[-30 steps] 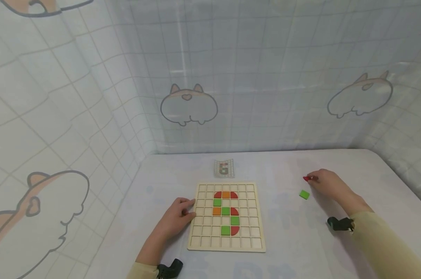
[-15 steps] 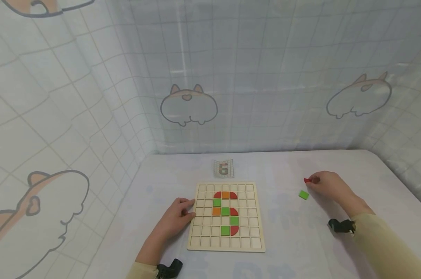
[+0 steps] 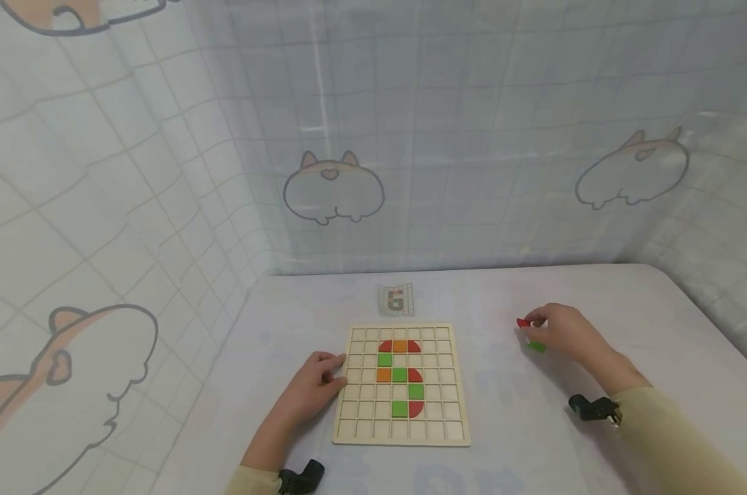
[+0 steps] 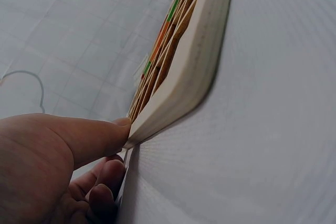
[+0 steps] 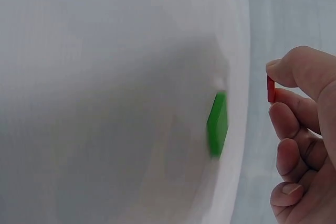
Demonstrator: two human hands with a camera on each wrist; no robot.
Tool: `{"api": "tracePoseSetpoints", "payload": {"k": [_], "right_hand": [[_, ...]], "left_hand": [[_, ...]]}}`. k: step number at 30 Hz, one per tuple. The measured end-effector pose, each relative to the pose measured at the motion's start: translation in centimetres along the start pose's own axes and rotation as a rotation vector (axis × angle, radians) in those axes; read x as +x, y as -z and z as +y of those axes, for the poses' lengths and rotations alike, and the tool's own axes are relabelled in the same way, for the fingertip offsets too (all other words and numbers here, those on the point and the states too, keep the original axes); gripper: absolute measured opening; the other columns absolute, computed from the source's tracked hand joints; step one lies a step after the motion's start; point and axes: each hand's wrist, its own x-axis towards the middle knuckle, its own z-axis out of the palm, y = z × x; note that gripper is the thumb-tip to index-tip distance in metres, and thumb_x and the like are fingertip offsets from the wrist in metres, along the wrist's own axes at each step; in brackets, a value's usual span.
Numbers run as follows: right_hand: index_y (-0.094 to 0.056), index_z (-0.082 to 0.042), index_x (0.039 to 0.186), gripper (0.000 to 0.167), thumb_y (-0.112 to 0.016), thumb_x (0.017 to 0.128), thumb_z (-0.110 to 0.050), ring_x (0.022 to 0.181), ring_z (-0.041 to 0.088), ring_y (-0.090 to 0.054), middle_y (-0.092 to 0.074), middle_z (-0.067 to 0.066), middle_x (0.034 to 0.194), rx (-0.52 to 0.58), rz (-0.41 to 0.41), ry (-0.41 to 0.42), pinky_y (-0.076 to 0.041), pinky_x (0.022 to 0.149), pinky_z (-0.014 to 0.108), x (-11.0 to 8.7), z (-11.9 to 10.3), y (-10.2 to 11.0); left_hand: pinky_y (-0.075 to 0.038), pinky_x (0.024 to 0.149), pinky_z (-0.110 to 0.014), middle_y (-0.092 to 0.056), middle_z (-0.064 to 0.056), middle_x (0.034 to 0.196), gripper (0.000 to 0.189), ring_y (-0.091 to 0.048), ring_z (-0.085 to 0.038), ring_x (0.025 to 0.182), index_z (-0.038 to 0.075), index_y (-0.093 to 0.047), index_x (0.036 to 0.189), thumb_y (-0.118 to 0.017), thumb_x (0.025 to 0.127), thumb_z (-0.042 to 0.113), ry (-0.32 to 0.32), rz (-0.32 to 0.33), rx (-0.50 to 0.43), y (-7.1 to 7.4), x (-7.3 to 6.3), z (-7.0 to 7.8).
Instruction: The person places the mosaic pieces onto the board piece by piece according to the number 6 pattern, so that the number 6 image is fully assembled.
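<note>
My right hand (image 3: 561,332) pinches a small red tile (image 5: 271,88) between thumb and forefinger, off the table; it shows nearly edge-on in the right wrist view. A green square tile (image 3: 537,347) lies on the table below that hand, partly covered by it in the head view. A pale wooden grid board (image 3: 444,395) lies at the middle. It bears green and orange squares and red quarter-round tiles. At its left edge rests my left hand (image 3: 310,386), thumb tip and forefinger touching the rim. In the left wrist view the thumb (image 4: 97,137) lies straight against the board's edge.
Behind the board lies a small pattern card (image 3: 396,300) printed with a coloured figure on a grid. A white cloth (image 3: 491,440) covers the table. Hanging sheets (image 3: 472,172) with cartoon animals enclose the back and sides. Each wrist wears a dark camera (image 3: 589,407).
My right hand, with the red tile pinched in it, has moved left and now passes over the green tile. My left hand has stayed at the board's edge.
</note>
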Motion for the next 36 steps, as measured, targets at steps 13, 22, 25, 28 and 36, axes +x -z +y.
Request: {"api": "tracePoseSetpoints", "payload": {"k": [13, 22, 25, 28, 36], "right_hand": [[-0.077, -0.011, 0.097, 0.017, -0.079, 0.084, -0.022, 0.075, 0.017, -0.054, -0.061, -0.004, 0.083, -0.014, 0.066, 0.15, -0.048, 0.066, 0.034, -0.5, -4.9, -1.9], [-0.078, -0.015, 0.093, 0.012, -0.079, 0.083, -0.022, 0.075, 0.014, -0.055, -0.06, -0.008, 0.082, -0.033, 0.087, 0.198, -0.048, 0.067, 0.033, -1.0, -7.5, -2.7], [-0.078, -0.016, 0.093, 0.011, -0.079, 0.083, -0.022, 0.075, 0.013, -0.055, -0.06, -0.009, 0.082, -0.034, 0.08, 0.212, -0.048, 0.067, 0.032, -1.2, -8.1, -3.1], [-0.077, -0.016, 0.093, 0.011, -0.079, 0.084, -0.023, 0.077, 0.012, -0.054, -0.06, -0.01, 0.082, -0.041, 0.071, 0.221, -0.048, 0.068, 0.031, -1.4, -8.7, -3.6], [-0.076, -0.017, 0.093, 0.012, -0.079, 0.083, -0.023, 0.078, 0.011, -0.053, -0.059, -0.01, 0.082, -0.051, 0.058, 0.262, -0.048, 0.068, 0.029, -1.8, -11.0, -5.0]], "left_hand": [[-0.042, 0.072, -0.033, -0.05, -0.001, 0.116, 0.051, -0.048, -0.014, 0.088, 0.009, -0.058, 0.14, -0.072, 0.092, 0.02, -0.002, 0.0, -0.008, -0.1, 0.1, -0.2], [-0.042, 0.072, -0.032, -0.051, -0.002, 0.116, 0.05, -0.048, -0.015, 0.088, 0.009, -0.058, 0.139, -0.072, 0.092, 0.019, -0.011, -0.002, -0.01, 0.1, 0.0, 0.0], [-0.042, 0.072, -0.032, -0.051, -0.002, 0.116, 0.05, -0.048, -0.014, 0.087, 0.008, -0.058, 0.139, -0.072, 0.092, 0.019, -0.02, -0.004, -0.005, 0.0, -0.1, -0.1], [-0.042, 0.072, -0.032, -0.051, -0.002, 0.117, 0.05, -0.048, -0.014, 0.087, 0.008, -0.058, 0.139, -0.071, 0.093, 0.02, -0.02, -0.008, -0.007, -0.1, 0.0, -0.1], [-0.042, 0.072, -0.033, -0.051, -0.003, 0.118, 0.05, -0.048, -0.014, 0.087, 0.008, -0.058, 0.139, -0.072, 0.092, 0.02, -0.021, -0.006, -0.001, 0.0, 0.1, -0.1]]}}
